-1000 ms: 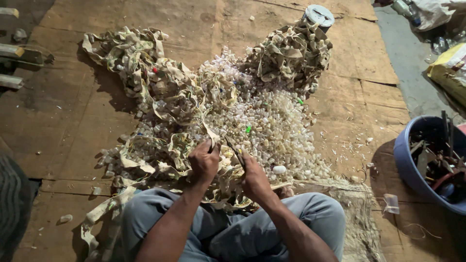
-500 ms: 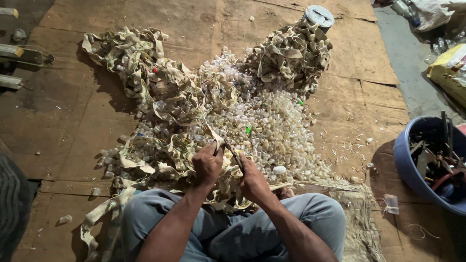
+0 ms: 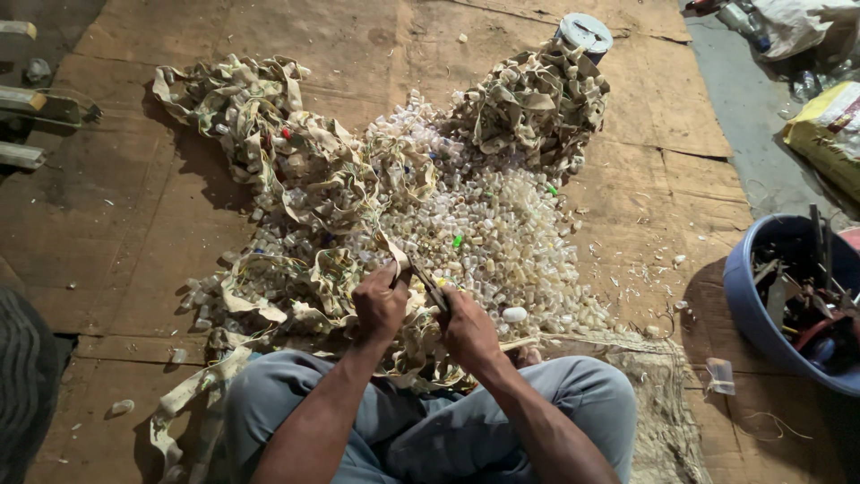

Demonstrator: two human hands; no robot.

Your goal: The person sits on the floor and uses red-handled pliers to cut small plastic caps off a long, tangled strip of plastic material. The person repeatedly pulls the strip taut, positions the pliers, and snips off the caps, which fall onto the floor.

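Hands at work over a heap of small clear plastic pieces point(image 3: 502, 233): left hand point(image 3: 381, 305) fingers clamped on a pale strip point(image 3: 391, 251), right hand point(image 3: 468, 330) fingers closed around a dark tool point(image 3: 428, 289).

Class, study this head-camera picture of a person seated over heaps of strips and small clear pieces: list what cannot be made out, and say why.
- Dark tool in the right hand: head view, too small and half covered to identify.
- Left hand: its fingertips are buried in the pale strip.
- Blue tub: cut off by the right edge, its contents a dark jumble.
- Small clear pieces: too tiny to identify.
- Round tin: partly hidden behind the far strip heap.
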